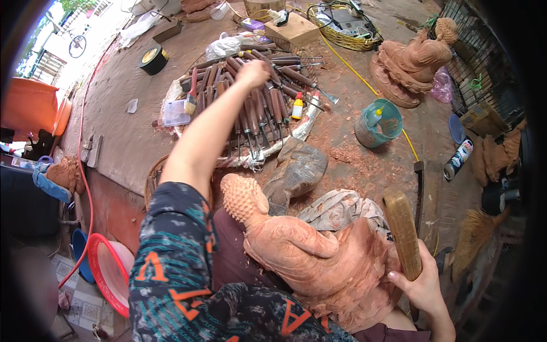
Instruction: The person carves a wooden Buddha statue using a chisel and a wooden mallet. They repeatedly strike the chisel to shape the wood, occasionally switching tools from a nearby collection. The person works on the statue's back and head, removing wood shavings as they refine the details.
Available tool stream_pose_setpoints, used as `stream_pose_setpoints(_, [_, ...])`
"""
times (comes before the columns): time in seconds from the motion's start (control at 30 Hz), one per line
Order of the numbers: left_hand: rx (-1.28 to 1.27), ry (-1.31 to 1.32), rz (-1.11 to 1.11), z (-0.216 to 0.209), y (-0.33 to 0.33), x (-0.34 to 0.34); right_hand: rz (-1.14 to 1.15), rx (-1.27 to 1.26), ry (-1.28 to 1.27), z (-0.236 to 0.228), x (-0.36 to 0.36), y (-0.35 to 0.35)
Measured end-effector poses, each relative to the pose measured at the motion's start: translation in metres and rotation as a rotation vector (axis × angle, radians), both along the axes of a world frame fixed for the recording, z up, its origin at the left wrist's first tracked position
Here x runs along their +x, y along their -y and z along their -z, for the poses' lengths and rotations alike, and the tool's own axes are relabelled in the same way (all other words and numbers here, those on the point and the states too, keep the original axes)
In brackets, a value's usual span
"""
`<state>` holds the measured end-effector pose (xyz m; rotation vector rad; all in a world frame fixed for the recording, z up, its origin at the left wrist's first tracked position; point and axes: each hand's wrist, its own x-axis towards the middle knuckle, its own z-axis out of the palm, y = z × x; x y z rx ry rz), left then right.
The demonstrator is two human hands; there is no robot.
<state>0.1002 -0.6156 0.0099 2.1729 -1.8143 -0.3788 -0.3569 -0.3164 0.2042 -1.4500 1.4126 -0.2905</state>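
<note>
A reddish carved wooden Buddha figure [307,245] lies tilted across my lap, its knobbly curled head to the left. My right hand [424,282] grips a worn, thick wooden mallet [403,228] beside the figure's base. My left arm stretches forward to a heap of carving chisels [250,114] with brown wooden handles. Over the heap, my left hand [253,74] is closed with fingers curled down among the handles; what they hold is hidden. A paintbrush [191,100] and a small yellow bottle with a red cap [297,106] lie at the heap's edges.
Beyond the figure lie a stuffed plastic bag [299,168] and a pale cloth [347,208]. A teal bucket [379,123] stands right of the chisels. Another seated carving [413,62] is at far right, near a spray can [458,159]. A yellow cord [364,82] crosses the wood-chip-strewn floor.
</note>
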Motion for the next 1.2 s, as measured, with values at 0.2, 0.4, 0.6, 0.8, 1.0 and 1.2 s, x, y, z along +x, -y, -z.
stream_pose_setpoints(0.2, [0.099, -0.334, -0.377, -0.013, -0.072, 0.14, -0.15, -0.031, -0.019, 0.011, 0.005, -0.01])
stream_pose_setpoints(0.4, [0.166, -0.561, -0.477, -0.032, -0.12, 0.148, -0.244, -0.137, -0.048, 0.016, 0.009, -0.013])
stream_pose_setpoints(0.6, [0.22, -0.733, -0.234, -0.027, -0.135, 0.066, -0.186, -0.057, -0.051, 0.013, 0.013, -0.011])
stream_pose_setpoints(0.8, [0.246, -0.694, -0.025, -0.008, -0.154, -0.006, -0.178, -0.168, -0.09, 0.018, 0.015, -0.018])
stream_pose_setpoints(1.0, [0.006, -0.294, 0.02, 0.005, -0.172, 0.0, -0.201, -0.232, -0.116, 0.017, 0.017, -0.019])
stream_pose_setpoints(1.2, [0.019, -0.742, -0.133, 0.011, -0.186, 0.035, -0.221, -0.26, -0.119, 0.014, 0.019, -0.02])
